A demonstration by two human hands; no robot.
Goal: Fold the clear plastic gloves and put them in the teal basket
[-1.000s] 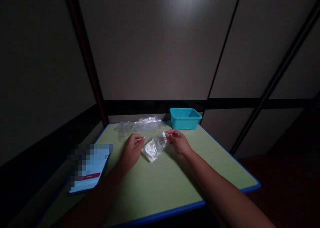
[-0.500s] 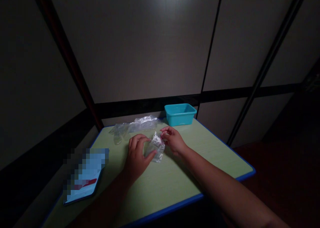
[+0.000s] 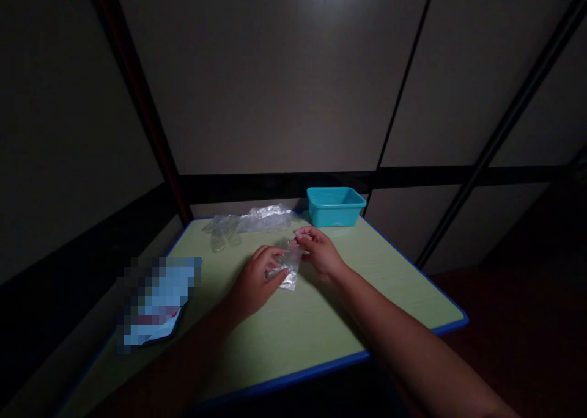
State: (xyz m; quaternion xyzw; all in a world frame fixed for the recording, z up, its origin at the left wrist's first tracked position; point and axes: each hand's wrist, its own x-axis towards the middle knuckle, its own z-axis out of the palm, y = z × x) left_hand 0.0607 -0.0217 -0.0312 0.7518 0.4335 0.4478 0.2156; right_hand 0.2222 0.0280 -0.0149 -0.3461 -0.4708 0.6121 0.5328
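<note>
A crumpled piece of clear, shiny plastic film (image 3: 288,280) is between my two hands, low over the middle of the table. My right hand (image 3: 318,254) pinches its upper right edge between thumb and fingers. On the film's left side is my left hand (image 3: 257,280), its fingers curled and its thumb pressed against the plastic. My hands partly cover the film, so its full shape is hidden. Behind them, more thin clear plastic (image 3: 257,221) lies spread along the table's back edge, with rounded, finger-like ends at its left.
The pale green table (image 3: 385,296) has a blue rim. A turquoise plastic basket (image 3: 337,215) stands at the back right, near the panelled wall. At the left edge lies a flat device with a lit, partly blurred screen (image 3: 167,296).
My left hand has closed in on the film, its fingers more curled. The film is drawn tighter between my hands, with its upper part pulled towards my right fingers. The camera view has shifted slightly.
</note>
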